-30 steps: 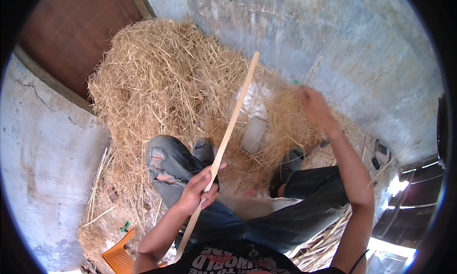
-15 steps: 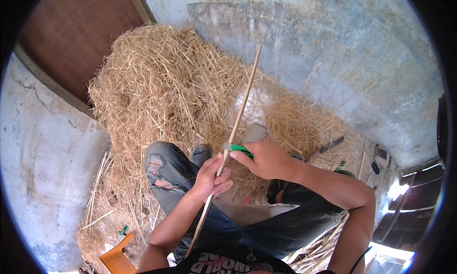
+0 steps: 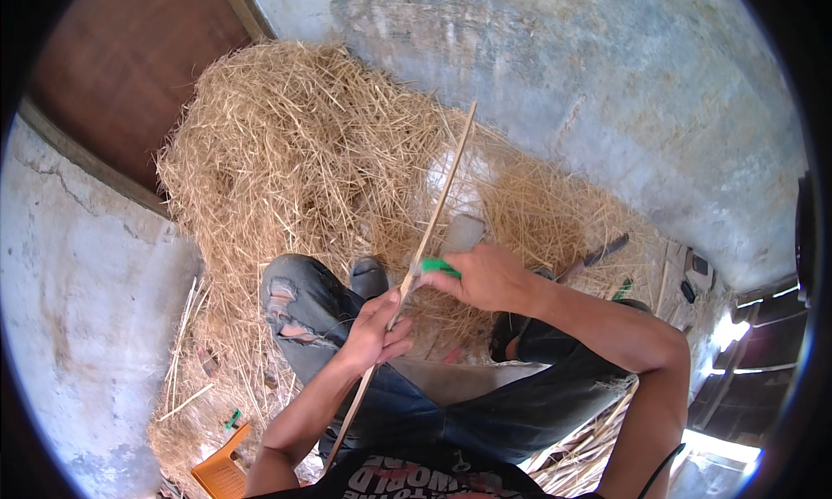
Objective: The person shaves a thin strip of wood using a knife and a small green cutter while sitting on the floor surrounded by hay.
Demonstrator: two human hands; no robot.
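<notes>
A long, thin bamboo strip (image 3: 451, 171) runs slantwise from my lap up past the straw, its far end in the air. Around its middle part, above my knees, my left hand (image 3: 374, 330) is closed. My right hand (image 3: 487, 276) grips a green-handled tool (image 3: 438, 266) just beyond the left. The tool's short metal head meets the strip; motion smears it, so its exact kind does not show. The strip's near end reaches my shirt.
A large straw heap (image 3: 295, 144) rests against the walls ahead. On the right lie a dark-bladed knife (image 3: 605, 250) and a small green item (image 3: 623, 288). An orange plastic piece (image 3: 222, 471) lies at lower left. A grey block (image 3: 464, 232) sits beyond my right hand.
The bamboo strip has slid slightly toward me, its far tip lower. My right hand and the green-handled tool have shifted a little along it, the tool now blurred.
</notes>
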